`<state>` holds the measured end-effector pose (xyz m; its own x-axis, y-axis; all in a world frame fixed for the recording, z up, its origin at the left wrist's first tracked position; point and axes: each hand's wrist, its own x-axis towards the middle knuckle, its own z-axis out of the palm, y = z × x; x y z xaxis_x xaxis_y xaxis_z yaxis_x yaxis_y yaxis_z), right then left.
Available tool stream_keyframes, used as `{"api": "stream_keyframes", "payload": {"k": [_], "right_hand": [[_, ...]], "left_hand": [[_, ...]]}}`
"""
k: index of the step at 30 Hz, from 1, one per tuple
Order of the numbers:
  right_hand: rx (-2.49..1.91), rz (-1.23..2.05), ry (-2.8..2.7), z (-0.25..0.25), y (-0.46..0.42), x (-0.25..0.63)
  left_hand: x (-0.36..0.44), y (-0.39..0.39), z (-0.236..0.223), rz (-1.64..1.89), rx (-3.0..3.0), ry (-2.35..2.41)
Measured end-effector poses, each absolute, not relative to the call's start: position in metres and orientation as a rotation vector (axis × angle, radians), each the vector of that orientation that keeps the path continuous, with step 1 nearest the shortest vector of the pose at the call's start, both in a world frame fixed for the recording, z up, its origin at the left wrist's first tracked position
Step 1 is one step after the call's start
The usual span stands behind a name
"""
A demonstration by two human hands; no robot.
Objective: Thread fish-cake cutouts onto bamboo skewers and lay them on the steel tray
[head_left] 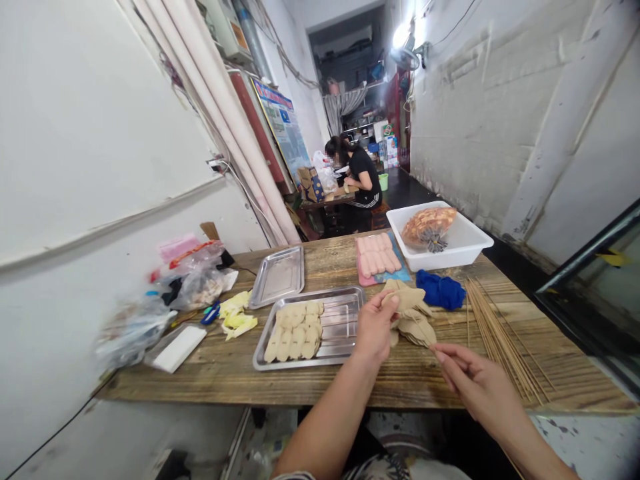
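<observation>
My left hand (376,327) pinches a flat tan slice (406,298) with wavy edges between thumb and fingers. Just below that slice lies a loose pile of similar tan slices (416,328) on the wooden table. Thumb and forefinger of my right hand (473,377) are closed on a thin bamboo skewer, mostly hidden by the hand, its front end by the pile. On the left, a metal tray (345,347) holds rows of skewered tan slices (294,333), their sticks pointing right. Loose bamboo skewers (500,343) lie in a bundle right of my right hand.
Behind the slices are a blue cloth (440,290), a pack of pink sausages (376,255) and a white tub (467,247) with a bagged reddish food. A second metal tray (277,277) and plastic bags (200,280) stand left. Another person (363,173) sits at a far table.
</observation>
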<state>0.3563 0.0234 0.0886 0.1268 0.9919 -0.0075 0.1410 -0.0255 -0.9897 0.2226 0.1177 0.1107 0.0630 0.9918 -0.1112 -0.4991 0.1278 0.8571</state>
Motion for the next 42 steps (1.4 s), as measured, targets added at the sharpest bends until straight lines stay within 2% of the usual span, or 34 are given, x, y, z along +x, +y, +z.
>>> {"api": "stream_keyframes", "payload": {"k": [22,42], "right_hand": [[-1.386,1.037,-1.166,0.088,0.027,0.354],[-1.374,1.014,-1.307,0.069,0.026,0.357]], "left_hand": [[0.234,0.111,0.094,1.319,1.001,0.970],[0.234,0.117,0.096,1.340,0.782,0.948]]}}
